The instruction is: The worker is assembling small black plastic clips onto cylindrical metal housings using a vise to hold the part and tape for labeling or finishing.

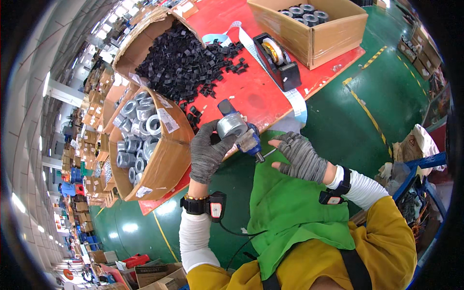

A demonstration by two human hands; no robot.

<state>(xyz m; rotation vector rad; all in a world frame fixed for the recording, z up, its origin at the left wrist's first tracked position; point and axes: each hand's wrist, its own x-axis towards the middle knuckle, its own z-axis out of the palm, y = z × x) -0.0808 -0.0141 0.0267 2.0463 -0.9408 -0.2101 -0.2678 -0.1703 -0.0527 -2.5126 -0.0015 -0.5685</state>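
My left hand (207, 153), in a grey fingerless glove, is closed on a silver metal ring (231, 126) with thick walls. The ring sits at the jaws of a small blue vise (249, 141) at the red table's edge. My right hand (300, 158), gloved the same way, is open, with index finger and thumb spread. Between them lies the tip of the vise's thin handle bar (270, 152); whether they touch it I cannot tell.
A carton (162, 166) of silver rings stands left, below a heap of black plastic clips (176, 63). On the red table (222, 96) are a black tape dispenser (278, 60), a white label strip (251, 46) and a carton (314, 41) of cylinders. My green apron (290, 212) hangs below.
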